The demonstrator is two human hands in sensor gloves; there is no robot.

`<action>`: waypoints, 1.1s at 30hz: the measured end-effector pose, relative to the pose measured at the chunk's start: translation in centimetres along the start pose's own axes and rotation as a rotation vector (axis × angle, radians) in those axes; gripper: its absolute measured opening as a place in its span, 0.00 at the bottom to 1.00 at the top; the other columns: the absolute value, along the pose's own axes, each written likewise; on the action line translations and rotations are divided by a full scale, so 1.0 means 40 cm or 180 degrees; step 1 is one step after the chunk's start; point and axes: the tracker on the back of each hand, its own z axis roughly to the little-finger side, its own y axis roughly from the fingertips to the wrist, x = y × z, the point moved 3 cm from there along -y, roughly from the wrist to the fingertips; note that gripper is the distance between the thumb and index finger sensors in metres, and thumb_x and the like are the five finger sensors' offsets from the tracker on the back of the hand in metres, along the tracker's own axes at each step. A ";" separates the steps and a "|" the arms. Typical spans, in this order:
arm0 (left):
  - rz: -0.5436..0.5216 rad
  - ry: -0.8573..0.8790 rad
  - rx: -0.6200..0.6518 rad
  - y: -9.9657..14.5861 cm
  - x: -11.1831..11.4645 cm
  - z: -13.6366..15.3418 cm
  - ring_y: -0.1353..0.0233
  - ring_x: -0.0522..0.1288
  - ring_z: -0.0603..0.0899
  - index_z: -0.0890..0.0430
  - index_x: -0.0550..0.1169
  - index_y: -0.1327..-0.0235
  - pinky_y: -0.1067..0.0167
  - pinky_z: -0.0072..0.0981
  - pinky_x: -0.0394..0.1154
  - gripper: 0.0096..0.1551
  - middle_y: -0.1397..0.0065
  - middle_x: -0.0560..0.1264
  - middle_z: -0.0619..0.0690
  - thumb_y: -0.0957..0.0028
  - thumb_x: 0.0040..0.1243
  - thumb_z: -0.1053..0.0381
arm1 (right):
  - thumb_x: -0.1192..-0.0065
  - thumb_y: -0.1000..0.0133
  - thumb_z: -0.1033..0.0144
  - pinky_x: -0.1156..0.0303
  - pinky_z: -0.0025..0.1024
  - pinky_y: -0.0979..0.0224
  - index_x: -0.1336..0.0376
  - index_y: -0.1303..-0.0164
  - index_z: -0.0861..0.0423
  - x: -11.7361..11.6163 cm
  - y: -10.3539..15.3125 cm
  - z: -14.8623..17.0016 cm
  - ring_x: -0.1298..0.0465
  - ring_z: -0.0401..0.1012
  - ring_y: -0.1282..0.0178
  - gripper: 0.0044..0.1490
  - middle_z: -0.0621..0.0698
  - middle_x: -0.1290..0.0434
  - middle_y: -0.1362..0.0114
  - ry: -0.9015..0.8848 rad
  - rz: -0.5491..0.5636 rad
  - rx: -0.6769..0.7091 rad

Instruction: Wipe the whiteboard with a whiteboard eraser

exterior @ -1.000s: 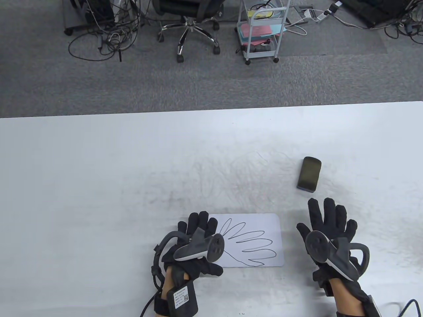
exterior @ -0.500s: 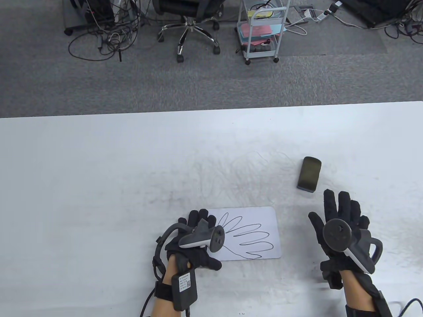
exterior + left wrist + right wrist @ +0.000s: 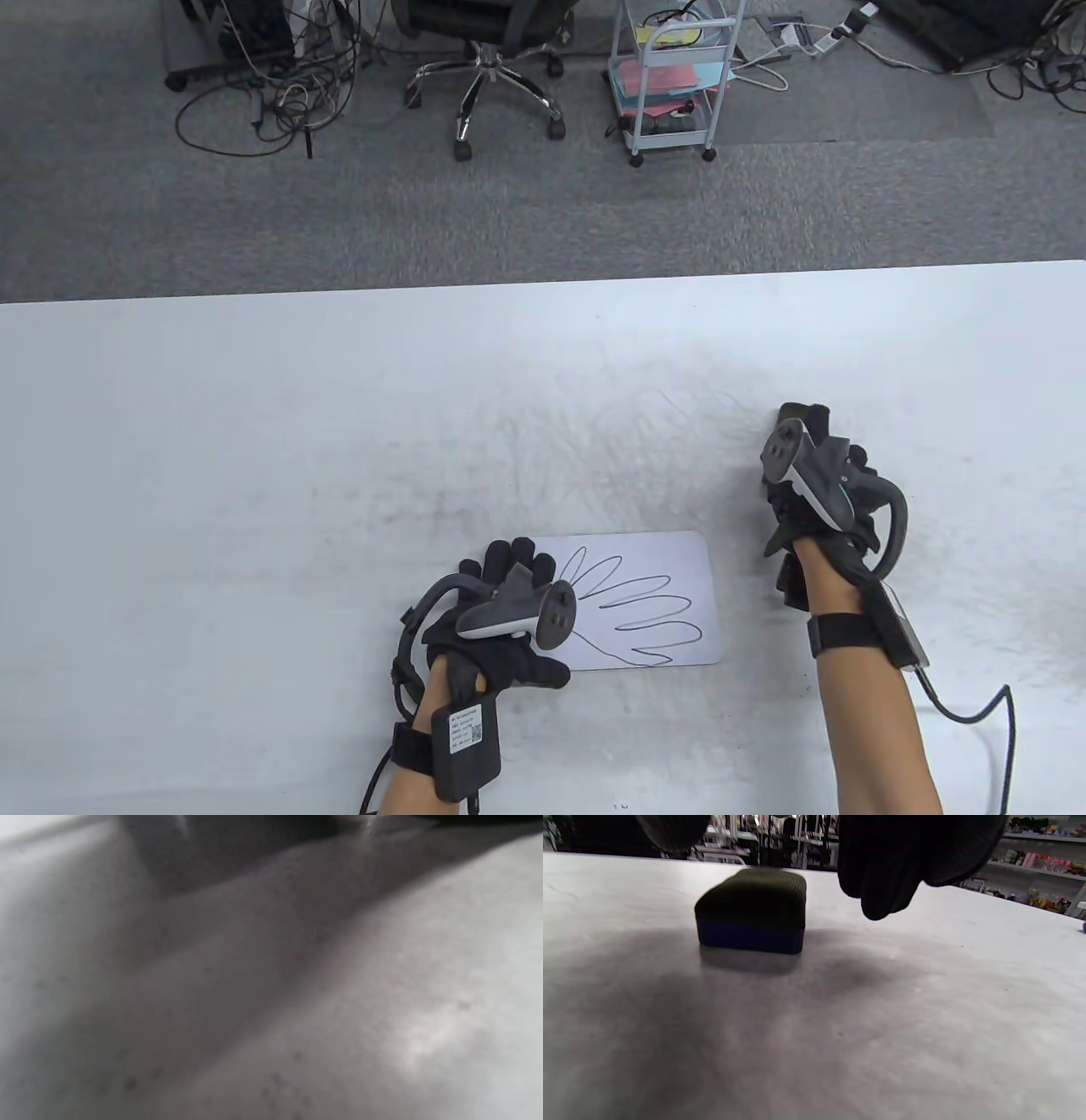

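Note:
A small white whiteboard (image 3: 679, 560) with a looping black scribble (image 3: 653, 624) lies on the table near the front edge. My left hand (image 3: 509, 567) rests on the board's left end, fingers laid out flat. The whiteboard eraser (image 3: 751, 910), with a dark felt top and a blue base, sits on the table to the right and beyond the board. My right hand (image 3: 804, 437) hovers over it and hides most of it in the table view. In the right wrist view its fingers (image 3: 882, 870) hang above the eraser, spread and not touching it. The left wrist view shows only blurred grey surface.
The white table (image 3: 254, 424) carries grey smudges around the middle. Beyond its far edge on the carpet stand an office chair (image 3: 488, 68), a white trolley (image 3: 674, 81) and loose cables (image 3: 271, 102).
My right hand has moved forward and left, from the table beside the board to over the eraser. The left hand slid the board slightly away earlier and now holds still.

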 end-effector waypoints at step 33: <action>0.0005 0.0056 0.0054 0.000 0.005 0.003 0.19 0.31 0.76 0.61 0.30 0.22 0.25 0.71 0.42 0.76 0.18 0.27 0.67 0.66 0.44 0.20 | 0.44 0.31 0.41 0.27 0.68 0.27 0.42 0.17 0.51 0.054 0.163 0.248 0.21 0.59 0.32 0.38 0.71 0.33 0.21 -0.1312 0.1107 0.1167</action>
